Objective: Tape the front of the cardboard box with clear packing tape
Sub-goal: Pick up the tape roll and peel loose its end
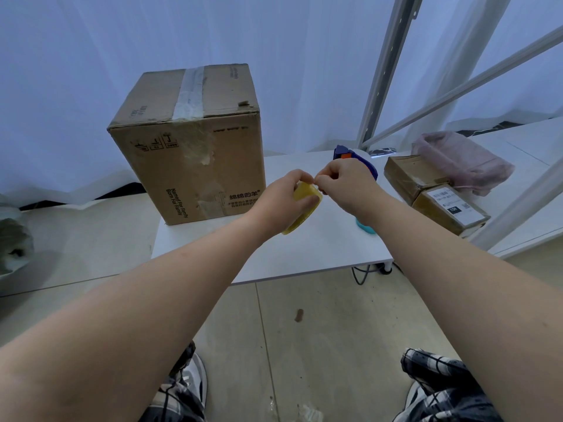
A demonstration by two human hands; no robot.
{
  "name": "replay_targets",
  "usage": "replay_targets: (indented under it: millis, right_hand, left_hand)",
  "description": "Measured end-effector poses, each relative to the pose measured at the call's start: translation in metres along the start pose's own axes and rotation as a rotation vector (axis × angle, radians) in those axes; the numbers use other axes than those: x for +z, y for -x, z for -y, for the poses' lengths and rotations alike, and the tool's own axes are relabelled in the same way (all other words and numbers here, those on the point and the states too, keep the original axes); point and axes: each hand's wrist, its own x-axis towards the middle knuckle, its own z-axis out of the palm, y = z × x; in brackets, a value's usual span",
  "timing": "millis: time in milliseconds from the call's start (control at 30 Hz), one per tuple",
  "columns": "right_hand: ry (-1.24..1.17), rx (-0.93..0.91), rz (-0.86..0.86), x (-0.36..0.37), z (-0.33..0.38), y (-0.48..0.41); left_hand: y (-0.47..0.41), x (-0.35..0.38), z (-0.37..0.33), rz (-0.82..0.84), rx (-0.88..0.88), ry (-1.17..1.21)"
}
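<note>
A tall cardboard box (pixel 195 153) stands upright on the left part of the white table (pixel 304 254), with old tape along its top seam and torn tape patches on its front face. My left hand (pixel 281 205) grips a yellowish roll of clear packing tape (pixel 303 208) just right of the box's front. My right hand (pixel 347 187) pinches at the roll's upper edge with thumb and fingertips, where the tape's end seems to lie. The pinched tape itself is too thin to make out.
A blue tape dispenser (pixel 353 159) lies behind my right hand, and a teal object (pixel 365 228) peeks out under my right wrist. Two small taped parcels (pixel 438 196) and a pink bag (pixel 463 159) sit at the right. White frame poles (pixel 387 71) rise behind them.
</note>
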Motion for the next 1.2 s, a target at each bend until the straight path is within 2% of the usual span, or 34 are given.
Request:
replay_targets:
  millis: [200, 467, 767, 967, 1100, 1200]
  right_hand:
    - [-0.066, -0.105, -0.097, 0.0, 0.006, 0.005]
    - [-0.271, 0.005, -0.065, 0.002, -0.005, -0.001]
    - [-0.185, -0.047, -0.02, 0.008, 0.0, 0.006]
    - [-0.043, -0.046, -0.088, 0.01, -0.001, 0.003]
    - [0.012, -0.097, -0.022, 0.007, -0.002, 0.005]
    - [0.06, -0.142, -0.036, 0.006, -0.002, 0.006]
  left_hand:
    - [-0.001, -0.004, -0.002, -0.045, 0.014, 0.061]
    - [0.0, -0.007, 0.002, -0.056, 0.016, 0.123]
    - [0.0, -0.009, 0.004, -0.077, 0.027, 0.119]
    - [0.002, -0.008, 0.005, -0.054, 0.038, 0.104]
    - [0.004, -0.009, 0.006, -0.053, 0.066, 0.062]
    - [0.004, -0.011, 0.005, -0.014, 0.08, 0.041]
